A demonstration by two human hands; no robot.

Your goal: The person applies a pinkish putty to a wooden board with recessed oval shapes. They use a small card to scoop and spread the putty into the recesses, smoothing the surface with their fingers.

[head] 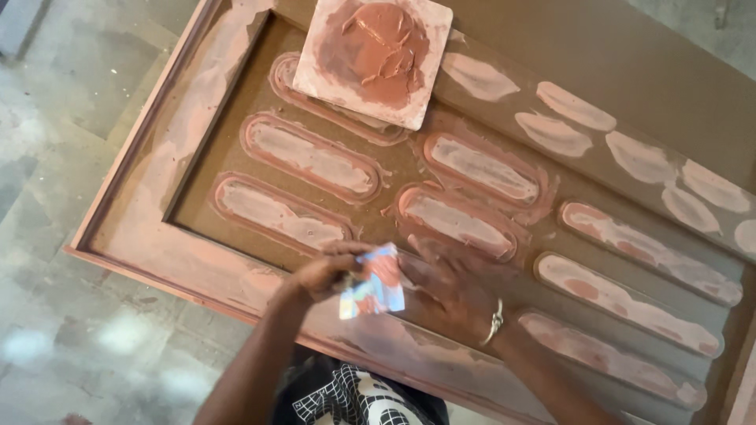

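Observation:
A brown wooden door panel (504, 55) lies flat, its several oval grooves smeared with pinkish filler. My left hand (327, 271) grips a small flat card-like scraper (372, 293), coloured blue and white and daubed with reddish putty, near the panel's front rail. My right hand (453, 283), with a metal bangle on the wrist, lies flat with fingers spread on the panel just right of the scraper, touching its edge. A square white tile (425, 24) holding a mound of reddish-brown putty (382, 47) rests on the panel's far part.
Grey concrete floor (63, 157) surrounds the panel on the left and near side. The panel's raised frame edge (142, 134) runs diagonally at left. My dark patterned shirt (346, 397) shows at the bottom.

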